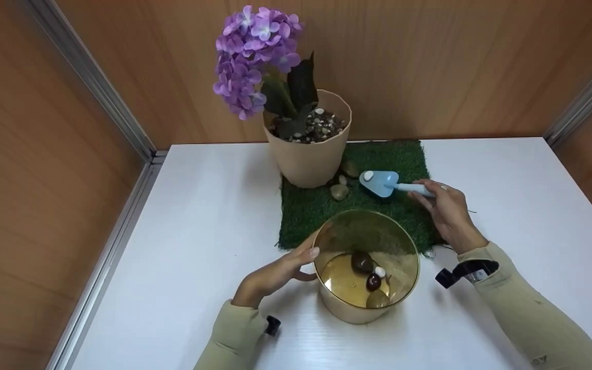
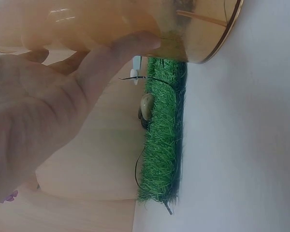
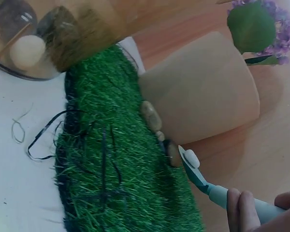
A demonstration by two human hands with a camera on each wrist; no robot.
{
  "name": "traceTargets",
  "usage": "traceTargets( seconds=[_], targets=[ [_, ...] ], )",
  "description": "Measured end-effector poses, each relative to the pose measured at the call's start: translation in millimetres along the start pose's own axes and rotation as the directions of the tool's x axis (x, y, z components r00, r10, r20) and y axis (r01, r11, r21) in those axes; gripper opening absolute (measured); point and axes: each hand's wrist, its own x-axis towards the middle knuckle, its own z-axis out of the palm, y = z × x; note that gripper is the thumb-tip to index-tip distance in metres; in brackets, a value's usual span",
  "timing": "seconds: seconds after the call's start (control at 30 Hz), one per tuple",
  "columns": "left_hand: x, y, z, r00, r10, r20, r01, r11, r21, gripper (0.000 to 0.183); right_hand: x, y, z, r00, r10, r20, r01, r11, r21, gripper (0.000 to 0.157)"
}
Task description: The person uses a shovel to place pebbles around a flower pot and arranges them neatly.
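My right hand [image 1: 447, 208] grips the handle of a small light-blue trowel [image 1: 384, 183]. A white pebble [image 1: 368, 176] lies on the trowel's blade, which hovers over the green turf mat; the right wrist view shows the pebble [image 3: 192, 158] there too. My left hand [image 1: 280, 272] holds the side of a transparent amber container [image 1: 345, 308], thumb at its rim and fingers round the wall. Inside the container are dark brown stones [image 1: 362, 262], a small white pebble [image 1: 380, 272] and a tan stone [image 1: 377, 299]. In the left wrist view, the left hand [image 2: 53, 101] touches the container's wall.
Behind the container lies the turf mat [image 1: 303, 226] on a white table [image 1: 208, 205]. A beige pot [image 1: 306, 164] with purple flowers [image 1: 257, 56] and gravel stands at its back left. Smooth stones [image 1: 339, 192] sit beside the pot. Wooden panels [image 1: 429, 67] enclose the table.
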Motion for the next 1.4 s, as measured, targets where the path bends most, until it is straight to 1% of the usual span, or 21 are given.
traceTargets(
  seconds=[0.13,0.27,0.3,0.37,0.43,0.53,0.6,0.67,0.77,0.83,0.87,0.9,0.93,1.0,1.07,1.1,1.17,1.23,1.3,1.33,1.4],
  targets=[
    [0.5,-0.1,0.5,1.000,-0.001,0.000,0.001,1.000,0.008,0.053,1,8,2.9,0.999,-0.034,0.001,0.034,0.999,-0.028,0.041],
    [0.4,0.4,1.0,1.000,0.000,0.003,0.000,1.000,0.011,0.053,-1,14,5.8,0.995,-0.100,0.006,0.101,0.990,-0.094,0.042],
    [0.2,0.4,1.0,1.000,-0.001,0.004,0.001,1.000,0.010,0.053,-2,15,6.8,0.992,-0.123,0.012,0.124,0.986,-0.114,0.042],
    [-0.1,0.4,0.9,1.000,0.000,0.005,0.000,1.000,0.006,0.054,-4,16,9.1,0.984,-0.177,0.025,0.179,0.964,-0.199,0.040],
    [-0.5,0.2,0.7,1.000,0.001,0.005,-0.001,1.000,0.004,0.054,-6,16,11.7,0.969,-0.240,0.050,0.244,0.923,-0.297,0.037],
    [-0.8,-0.3,0.6,1.000,0.004,0.003,-0.004,1.000,0.001,0.053,-10,13,17.2,0.936,-0.337,0.102,0.345,0.823,-0.451,0.031],
    [-0.8,-0.6,0.8,1.000,0.005,0.002,-0.005,1.000,0.002,0.053,-13,12,20.3,0.911,-0.389,0.135,0.399,0.754,-0.521,0.029],
    [-1.0,-0.5,1.1,1.000,0.002,0.003,-0.002,1.000,0.004,0.052,-17,10,22.6,0.891,-0.425,0.160,0.435,0.697,-0.570,0.028],
    [-1.2,-0.4,1.5,1.000,0.000,0.004,0.000,1.000,0.006,0.053,-21,8,22.5,0.872,-0.457,0.177,0.464,0.652,-0.600,0.028],
    [-1.3,-0.4,1.5,1.000,-0.003,0.006,0.003,1.000,0.004,0.054,-23,5,21.4,0.865,-0.468,0.179,0.472,0.643,-0.603,0.028],
    [-1.2,-0.6,1.4,1.000,-0.005,0.007,0.005,1.000,0.000,0.054,-25,3,20.6,0.865,-0.469,0.178,0.474,0.648,-0.597,0.028],
    [-1.1,-0.6,1.3,1.000,-0.007,0.008,0.007,1.000,-0.001,0.054,-26,-1,19.9,0.868,-0.465,0.174,0.471,0.661,-0.584,0.029],
    [-1.0,-0.4,1.2,1.000,-0.012,0.009,0.012,1.000,-0.002,0.054,-28,-4,19.0,0.874,-0.457,0.167,0.466,0.689,-0.554,0.030],
    [-0.9,-0.1,1.0,1.000,-0.016,0.012,0.016,1.000,-0.003,0.054,-33,-14,16.5,0.889,-0.429,0.160,0.451,0.761,-0.467,0.032],
    [-0.9,0.2,0.7,1.000,-0.022,0.014,0.022,1.000,-0.001,0.054,-38,-25,13.1,0.908,-0.384,0.165,0.418,0.844,-0.335,0.035],
    [-1.0,0.4,0.6,1.000,-0.023,0.014,0.023,1.000,0.001,0.054,-41,-31,11.4,0.917,-0.361,0.172,0.396,0.880,-0.263,0.037],
    [-1.1,0.4,0.2,1.000,-0.019,0.012,0.019,1.000,0.002,0.054,-48,-43,8.6,0.927,-0.316,0.201,0.346,0.928,-0.136,0.040],
    [-1.1,0.1,-0.3,1.000,-0.018,0.009,0.018,1.000,0.000,0.054,-54,-55,6.9,0.931,-0.272,0.241,0.290,0.956,-0.041,0.042],
    [-0.9,-0.4,-0.7,1.000,-0.012,0.007,0.012,1.000,-0.001,0.054,-62,-67,6.4,0.928,-0.232,0.293,0.236,0.972,0.023,0.041],
    [-0.8,-0.6,-0.9,1.000,-0.011,0.007,0.011,1.000,-0.001,0.054,-65,-72,6.4,0.922,-0.212,0.323,0.210,0.977,0.042,0.040],
    [-0.2,-1.4,-1.3,1.000,-0.009,0.007,0.009,1.000,0.001,0.055,-73,-82,6.8,0.902,-0.174,0.395,0.159,0.985,0.070,0.036]
  ],
)
